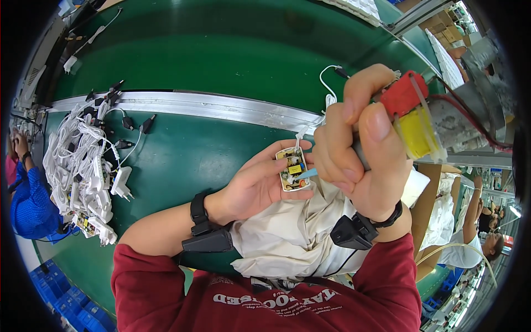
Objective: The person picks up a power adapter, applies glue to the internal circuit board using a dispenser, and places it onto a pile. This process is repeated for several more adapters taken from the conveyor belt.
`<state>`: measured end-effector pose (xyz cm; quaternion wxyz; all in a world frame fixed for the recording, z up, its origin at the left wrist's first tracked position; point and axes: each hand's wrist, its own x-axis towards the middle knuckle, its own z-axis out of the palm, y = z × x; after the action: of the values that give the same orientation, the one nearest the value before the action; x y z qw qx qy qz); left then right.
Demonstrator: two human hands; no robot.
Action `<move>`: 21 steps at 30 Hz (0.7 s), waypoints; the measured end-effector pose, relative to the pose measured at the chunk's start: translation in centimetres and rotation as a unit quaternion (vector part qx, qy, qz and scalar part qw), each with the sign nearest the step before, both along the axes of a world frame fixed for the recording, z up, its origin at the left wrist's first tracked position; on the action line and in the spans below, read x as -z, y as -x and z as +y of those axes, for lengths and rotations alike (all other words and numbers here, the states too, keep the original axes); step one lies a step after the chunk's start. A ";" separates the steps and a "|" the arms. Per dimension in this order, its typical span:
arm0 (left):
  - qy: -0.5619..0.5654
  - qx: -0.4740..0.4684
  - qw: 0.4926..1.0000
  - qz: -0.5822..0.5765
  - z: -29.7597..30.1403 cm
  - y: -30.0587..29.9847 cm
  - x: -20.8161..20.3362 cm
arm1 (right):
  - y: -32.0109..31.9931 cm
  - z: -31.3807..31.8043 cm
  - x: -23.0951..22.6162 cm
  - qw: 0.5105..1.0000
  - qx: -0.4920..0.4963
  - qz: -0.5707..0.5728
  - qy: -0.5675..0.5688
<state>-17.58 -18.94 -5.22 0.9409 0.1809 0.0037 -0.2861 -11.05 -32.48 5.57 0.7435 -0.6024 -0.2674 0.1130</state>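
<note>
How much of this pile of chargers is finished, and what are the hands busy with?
Finished: cannot tell; the white chargers and cables lie heaped on the green belt. In hand: the left hand cradles a small circuit board, and the right hand presses a red and yellow tool with a blue tip onto it. Left: possibly that heap.

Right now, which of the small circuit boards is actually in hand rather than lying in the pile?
The bare circuit board lying in the left hand's palm, its components facing up; the others lie tangled with white cables in the pile on the green table's left.
</note>
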 end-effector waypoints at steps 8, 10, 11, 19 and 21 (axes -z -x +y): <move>0.004 -0.004 1.000 -0.001 -0.1 0.0 0.0 | 0.0 0.0 0.1 1.000 -0.001 0.005 -0.006; -0.001 -0.004 1.000 0.003 0.0 0.0 0.0 | 0.1 0.1 0.1 1.000 0.001 0.009 -0.006; -0.004 -0.004 1.000 0.005 0.0 0.0 0.0 | 0.1 0.1 0.1 1.000 0.002 0.011 -0.007; -0.011 -0.006 1.000 0.007 0.0 0.0 0.0 | 0.1 0.1 0.2 1.000 -0.002 0.008 -0.015; -0.002 -0.003 1.000 0.003 0.0 0.0 0.0 | 0.0 0.0 0.1 1.000 0.002 0.002 -0.009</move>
<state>-17.60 -18.99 -5.20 0.9413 0.1822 0.0077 -0.2841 -11.03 -32.51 5.45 0.7499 -0.5957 -0.2657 0.1102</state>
